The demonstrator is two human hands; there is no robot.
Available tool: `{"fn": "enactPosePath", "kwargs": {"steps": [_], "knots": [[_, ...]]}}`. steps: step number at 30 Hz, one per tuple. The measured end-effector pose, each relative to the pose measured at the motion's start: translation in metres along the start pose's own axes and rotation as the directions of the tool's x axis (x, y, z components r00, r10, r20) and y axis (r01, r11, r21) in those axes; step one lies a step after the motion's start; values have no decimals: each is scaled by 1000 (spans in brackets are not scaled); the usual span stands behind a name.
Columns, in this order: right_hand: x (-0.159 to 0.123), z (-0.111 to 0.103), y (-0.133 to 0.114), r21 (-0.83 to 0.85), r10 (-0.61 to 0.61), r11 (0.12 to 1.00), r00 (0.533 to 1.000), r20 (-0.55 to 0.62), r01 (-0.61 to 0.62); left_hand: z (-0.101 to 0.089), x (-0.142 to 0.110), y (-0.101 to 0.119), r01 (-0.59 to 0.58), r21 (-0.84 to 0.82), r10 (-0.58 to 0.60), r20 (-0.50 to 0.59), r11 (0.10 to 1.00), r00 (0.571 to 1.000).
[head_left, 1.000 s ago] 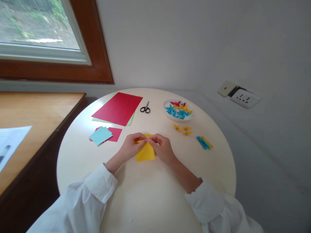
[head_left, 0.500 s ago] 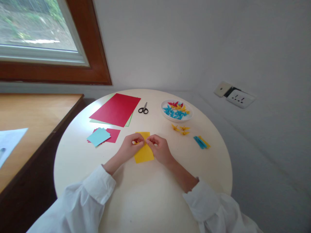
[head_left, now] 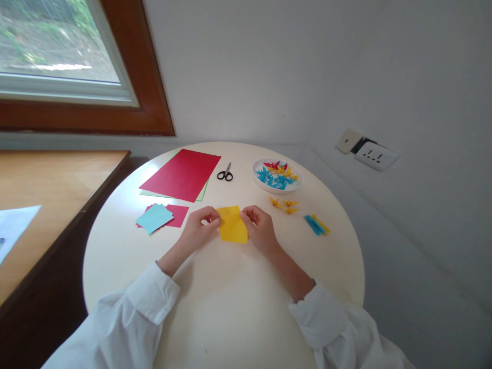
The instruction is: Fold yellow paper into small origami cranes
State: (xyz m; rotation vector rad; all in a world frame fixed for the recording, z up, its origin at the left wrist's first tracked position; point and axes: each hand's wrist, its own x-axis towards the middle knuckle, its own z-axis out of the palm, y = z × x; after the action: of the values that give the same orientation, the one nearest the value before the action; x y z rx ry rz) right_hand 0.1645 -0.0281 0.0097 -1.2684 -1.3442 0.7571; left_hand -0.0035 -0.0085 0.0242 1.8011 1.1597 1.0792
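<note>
A yellow sheet of paper [head_left: 232,225] is held up between my two hands near the middle of the round white table [head_left: 230,297]. My left hand [head_left: 202,225] pinches its left edge between thumb and fingers. On the opposite edge, my right hand [head_left: 261,228] grips the paper the same way. Several small yellow folded paper cranes [head_left: 283,205] lie beyond my right hand. Left of my left hand is a small stack of light blue paper squares [head_left: 155,219], resting partly over red paper pieces [head_left: 179,215].
A white dish [head_left: 279,190] holds red, yellow and blue paper cranes. Black-handled scissors [head_left: 225,174] lie beside large red sheets [head_left: 182,174] on green paper. Blue and yellow folded strips [head_left: 315,224] rest at right. A wooden desk [head_left: 57,189] stands left, a wall socket [head_left: 376,155] right.
My hands have moved apart to opposite edges of the yellow paper. The paper, earlier lying lengthwise beneath my pinched fingers, now shows as a shorter, wider sheet. The view has shifted slightly.
</note>
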Motion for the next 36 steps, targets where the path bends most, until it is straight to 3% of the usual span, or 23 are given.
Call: {"fn": "enactPosePath", "kwargs": {"steps": [9,16,20,24,27,32,36], "knots": [[1,-1,3,25,-8,1000,1000,-12,8,-2,0,-2,-44,49,46,-44,998,998],[10,-8,9,177,64,983,987,-148,-37,-7,3,-7,-10,-67,-4,-213,998,977],[4,-1,8,196,24,980,998,-65,-10,0,-1,-3,-49,-89,37,-135,995,990],[-2,4,5,125,-39,991,999,-8,40,8,-5,-1,-80,-41,77,-77,996,994],[-5,2,0,-26,-159,987,987,2,159,10,-5,-2,-100,3,100,-64,995,993],[-7,2,-7,-299,-441,846,894,76,442,8,-8,0,-218,84,219,1,972,976],[-9,3,-10,-360,-446,813,887,122,458,8,-10,2,-252,93,249,42,963,968]]}}
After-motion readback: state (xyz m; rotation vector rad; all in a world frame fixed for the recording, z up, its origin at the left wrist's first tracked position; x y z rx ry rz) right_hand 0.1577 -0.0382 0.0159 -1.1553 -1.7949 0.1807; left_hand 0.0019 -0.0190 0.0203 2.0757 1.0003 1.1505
